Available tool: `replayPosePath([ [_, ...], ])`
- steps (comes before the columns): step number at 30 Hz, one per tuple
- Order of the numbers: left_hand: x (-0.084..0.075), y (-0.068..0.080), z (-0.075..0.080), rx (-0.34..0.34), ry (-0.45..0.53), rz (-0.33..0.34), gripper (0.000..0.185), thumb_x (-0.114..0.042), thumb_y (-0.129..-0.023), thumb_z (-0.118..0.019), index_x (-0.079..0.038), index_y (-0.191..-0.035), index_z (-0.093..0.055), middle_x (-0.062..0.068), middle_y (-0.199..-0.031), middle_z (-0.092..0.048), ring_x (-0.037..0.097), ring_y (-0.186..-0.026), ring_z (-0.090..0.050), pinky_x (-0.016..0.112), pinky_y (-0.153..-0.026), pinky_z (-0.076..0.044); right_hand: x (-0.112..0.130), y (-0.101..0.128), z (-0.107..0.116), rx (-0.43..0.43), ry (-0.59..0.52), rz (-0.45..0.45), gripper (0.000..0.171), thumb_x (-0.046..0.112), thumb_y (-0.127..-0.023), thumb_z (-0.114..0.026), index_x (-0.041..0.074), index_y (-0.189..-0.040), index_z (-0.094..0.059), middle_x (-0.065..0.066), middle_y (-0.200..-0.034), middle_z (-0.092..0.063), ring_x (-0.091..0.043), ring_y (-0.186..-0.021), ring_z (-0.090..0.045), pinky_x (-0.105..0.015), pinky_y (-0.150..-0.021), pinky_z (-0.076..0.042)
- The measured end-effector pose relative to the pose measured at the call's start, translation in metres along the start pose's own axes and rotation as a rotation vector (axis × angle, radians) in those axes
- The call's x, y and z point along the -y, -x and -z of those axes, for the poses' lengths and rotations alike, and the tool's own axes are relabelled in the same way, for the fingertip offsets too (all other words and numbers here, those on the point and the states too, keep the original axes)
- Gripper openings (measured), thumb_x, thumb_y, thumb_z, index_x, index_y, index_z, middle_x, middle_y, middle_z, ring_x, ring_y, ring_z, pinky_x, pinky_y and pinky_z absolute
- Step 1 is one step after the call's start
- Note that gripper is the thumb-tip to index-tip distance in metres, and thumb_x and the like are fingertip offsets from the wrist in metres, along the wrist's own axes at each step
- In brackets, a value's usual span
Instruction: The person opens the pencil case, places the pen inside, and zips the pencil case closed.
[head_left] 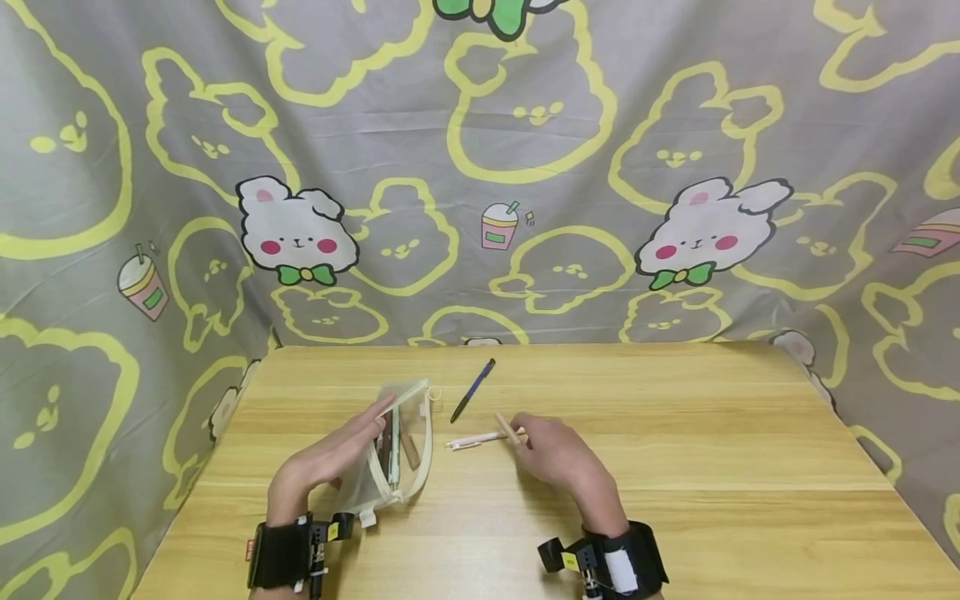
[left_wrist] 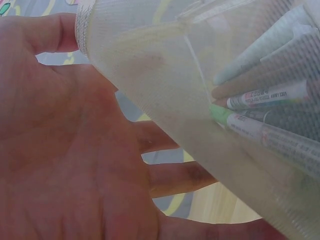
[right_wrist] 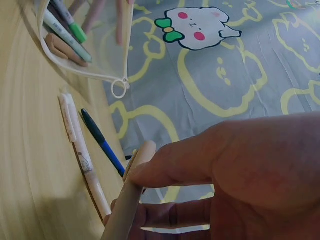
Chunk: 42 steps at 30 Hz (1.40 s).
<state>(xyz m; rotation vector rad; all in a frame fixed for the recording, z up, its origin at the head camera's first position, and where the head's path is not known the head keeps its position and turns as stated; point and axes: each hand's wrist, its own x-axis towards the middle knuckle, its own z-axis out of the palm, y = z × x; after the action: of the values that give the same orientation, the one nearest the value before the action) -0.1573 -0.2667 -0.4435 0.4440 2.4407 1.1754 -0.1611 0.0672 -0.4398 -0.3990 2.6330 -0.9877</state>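
My left hand (head_left: 326, 458) holds a translucent mesh pencil pouch (head_left: 358, 493) by its side, tilted with the zipped mouth open toward the right. Inside the pouch lie several pens and markers, among them a green-tipped marker (left_wrist: 245, 125) seen through the mesh. Between thumb and fingers my right hand (head_left: 561, 454) pinches a beige pen (right_wrist: 127, 207), just above the table. Under and beside that hand a white pen (head_left: 472, 440) lies on the wood. Farther back rests a blue pen (head_left: 474, 389) with dark ends.
The wooden table (head_left: 712, 467) reaches back to a grey curtain (head_left: 420, 133) with yellow outlines and white rabbits, which also hangs along both sides. A ring pull (right_wrist: 119, 89) dangles from the pouch's zipper.
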Motion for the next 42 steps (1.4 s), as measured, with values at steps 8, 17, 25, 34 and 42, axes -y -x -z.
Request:
replayPosePath([
  [8,0.001,-0.001,0.001,0.003,-0.003,0.004,0.059,-0.029,-0.114,-0.021,-0.003,-0.164,-0.005,0.023,-0.17,0.0,0.046,-0.154,0.0,0.072,-0.117,-0.001,0.005,-0.007,-0.008,-0.033,0.019,0.056,0.022,0.005,-0.098,-0.065,0.002,-0.118,-0.069,-0.001,-0.075,-0.06,-0.014,-0.053,-0.05,-0.027,-0.045,-0.043],
  [17,0.001,-0.001,0.001,0.0,-0.009,0.009,0.058,-0.029,-0.114,-0.02,-0.003,-0.164,-0.005,0.022,-0.17,0.0,0.046,-0.154,0.0,0.072,-0.117,-0.001,0.01,-0.009,-0.017,-0.015,0.005,0.083,0.025,-0.002,-0.091,-0.068,-0.001,-0.116,-0.069,-0.001,-0.074,-0.058,-0.014,-0.055,-0.052,-0.026,-0.043,-0.044],
  [25,0.002,0.0,0.0,0.002,-0.012,0.004,0.06,-0.033,-0.114,-0.019,-0.004,-0.165,-0.005,0.023,-0.17,0.001,0.047,-0.153,0.0,0.074,-0.116,-0.001,0.011,-0.011,-0.022,-0.047,0.035,0.101,0.02,-0.001,-0.09,-0.071,0.0,-0.11,-0.071,0.0,-0.074,-0.059,-0.014,-0.058,-0.051,-0.025,-0.047,-0.044],
  [34,0.003,0.0,0.001,0.002,-0.003,0.009,0.061,-0.036,-0.114,-0.019,-0.005,-0.165,-0.005,0.022,-0.17,0.001,0.047,-0.154,0.001,0.075,-0.116,-0.002,0.015,-0.014,-0.028,-0.091,0.058,0.143,0.019,-0.002,-0.086,-0.073,-0.001,-0.105,-0.075,0.003,-0.074,-0.061,-0.011,-0.059,-0.051,-0.023,-0.049,-0.045],
  [42,0.004,0.0,0.001,-0.003,-0.008,-0.004,0.062,-0.037,-0.114,-0.019,-0.004,-0.165,-0.005,0.023,-0.17,0.001,0.047,-0.154,0.0,0.072,-0.117,-0.001,0.029,-0.024,-0.041,-0.123,0.016,0.199,0.016,0.002,-0.088,-0.073,0.001,-0.104,-0.077,0.004,-0.078,-0.065,-0.008,-0.063,-0.052,-0.022,-0.054,-0.047],
])
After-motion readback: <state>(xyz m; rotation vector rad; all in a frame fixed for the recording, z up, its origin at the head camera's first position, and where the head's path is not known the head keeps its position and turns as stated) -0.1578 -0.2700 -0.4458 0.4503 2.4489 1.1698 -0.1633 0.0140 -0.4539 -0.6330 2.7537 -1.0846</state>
